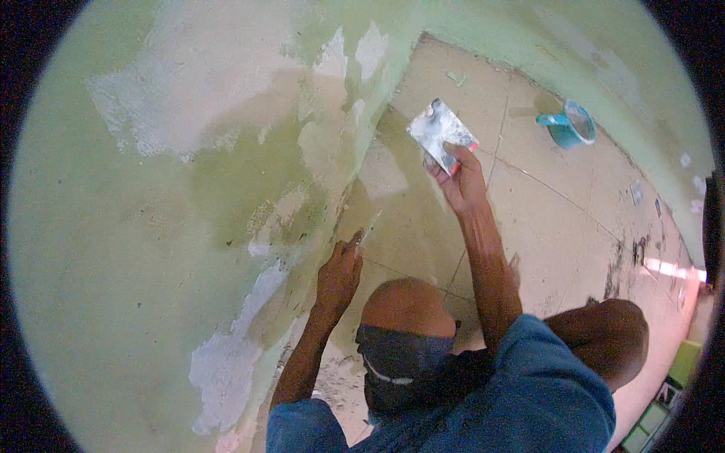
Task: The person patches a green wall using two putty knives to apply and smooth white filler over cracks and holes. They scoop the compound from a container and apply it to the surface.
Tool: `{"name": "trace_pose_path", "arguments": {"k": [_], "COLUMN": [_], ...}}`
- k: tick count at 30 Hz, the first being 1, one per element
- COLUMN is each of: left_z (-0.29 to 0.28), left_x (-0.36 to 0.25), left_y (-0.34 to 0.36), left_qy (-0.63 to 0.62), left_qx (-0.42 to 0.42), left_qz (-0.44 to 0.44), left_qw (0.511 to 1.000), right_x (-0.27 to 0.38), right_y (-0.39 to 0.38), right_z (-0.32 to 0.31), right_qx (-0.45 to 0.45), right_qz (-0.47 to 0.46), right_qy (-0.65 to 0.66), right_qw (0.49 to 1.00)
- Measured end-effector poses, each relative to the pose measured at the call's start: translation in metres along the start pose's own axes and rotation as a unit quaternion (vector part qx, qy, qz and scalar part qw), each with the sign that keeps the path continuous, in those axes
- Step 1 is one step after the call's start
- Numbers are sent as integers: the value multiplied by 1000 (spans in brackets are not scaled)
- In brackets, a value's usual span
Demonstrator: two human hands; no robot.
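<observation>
My right hand (458, 177) grips a flat metal plate (436, 128) with a red edge, smeared with whitish material, above the tiled floor (547, 196). My left hand (340, 268) is closed near the foot of the green wall (113, 249), its fingers round something thin and pale that I cannot make out. Irregular white and beige patches (230, 370) cover parts of that wall.
A teal plastic dipper (570, 130) lies near the far wall (604, 75). A small pale green scrap (455, 78) is on the tiles. My bent legs (604, 340) are at lower middle and right. Green objects (653, 423) show at bottom right.
</observation>
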State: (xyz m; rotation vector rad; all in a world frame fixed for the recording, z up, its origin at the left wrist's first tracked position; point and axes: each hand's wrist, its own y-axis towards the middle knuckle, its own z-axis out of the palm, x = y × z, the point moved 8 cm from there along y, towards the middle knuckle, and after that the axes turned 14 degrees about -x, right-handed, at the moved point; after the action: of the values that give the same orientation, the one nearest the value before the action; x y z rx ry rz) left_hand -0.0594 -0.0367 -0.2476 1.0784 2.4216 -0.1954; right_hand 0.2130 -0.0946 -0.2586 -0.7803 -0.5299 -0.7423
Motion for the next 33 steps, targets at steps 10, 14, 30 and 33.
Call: {"name": "trace_pose_path", "arguments": {"k": [10,14,30,33], "left_z": [-102,-142,-147,-128], "left_x": [-10,-23,-145,-143], "left_y": [-2,4,49,49], "left_qy": [-10,27,41,-2], "left_qx": [-122,-144,-106,-152], "left_qz": [-93,-57,-209,-222], "left_qw": [988,988,971,963], "right_x": [-67,-88,-145,-154], "right_y": [118,179,142,134], "right_z": [-26,-57,-9,5], "right_qx": [-45,-20,-75,-70], "right_qz": [9,-176,-157,-141], "right_qy": [-101,-261,-244,-234], "right_qw": [994,949,954,960]}}
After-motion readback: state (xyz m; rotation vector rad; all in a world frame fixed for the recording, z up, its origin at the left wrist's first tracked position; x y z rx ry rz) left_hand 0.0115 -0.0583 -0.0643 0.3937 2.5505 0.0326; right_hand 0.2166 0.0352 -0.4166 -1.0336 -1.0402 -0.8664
